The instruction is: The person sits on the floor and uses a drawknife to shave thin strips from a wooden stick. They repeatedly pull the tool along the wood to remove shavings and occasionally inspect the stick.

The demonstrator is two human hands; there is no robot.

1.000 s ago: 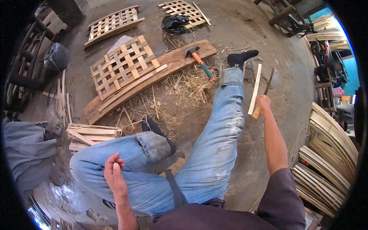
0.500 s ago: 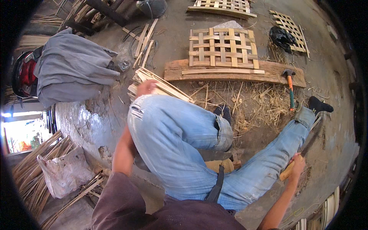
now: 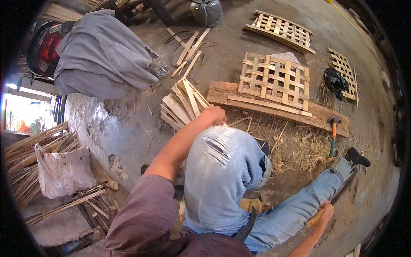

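My left hand (image 3: 215, 115) reaches past my raised knee to the lower end of a fanned pile of pale split bamboo strips (image 3: 182, 104). Its fingers are curled over the strip ends; how many they hold is hidden. Down by my outstretched leg, my right hand (image 3: 327, 211) is closed round the wooden handle (image 3: 314, 219) of a long knife. The dark blade (image 3: 343, 187) points forward along the shin. A woven bamboo lattice panel (image 3: 274, 81) rests against a thick wooden plank (image 3: 220, 93), with one loose strip lying along it.
A hammer (image 3: 333, 137) leans on the plank's right end, beside scattered shavings (image 3: 295, 152). Two more lattice panels (image 3: 280, 30) and a black plastic bag (image 3: 335, 82) lie farther off. A cloth-draped motorcycle (image 3: 105, 55) stands left, above a whitish sack (image 3: 66, 171) and bundled sticks.
My left hand has moved right and forward along the strips, which now lie fanned apart. My bent knee has risen and the view has shifted. The right hand keeps hold of the knife.
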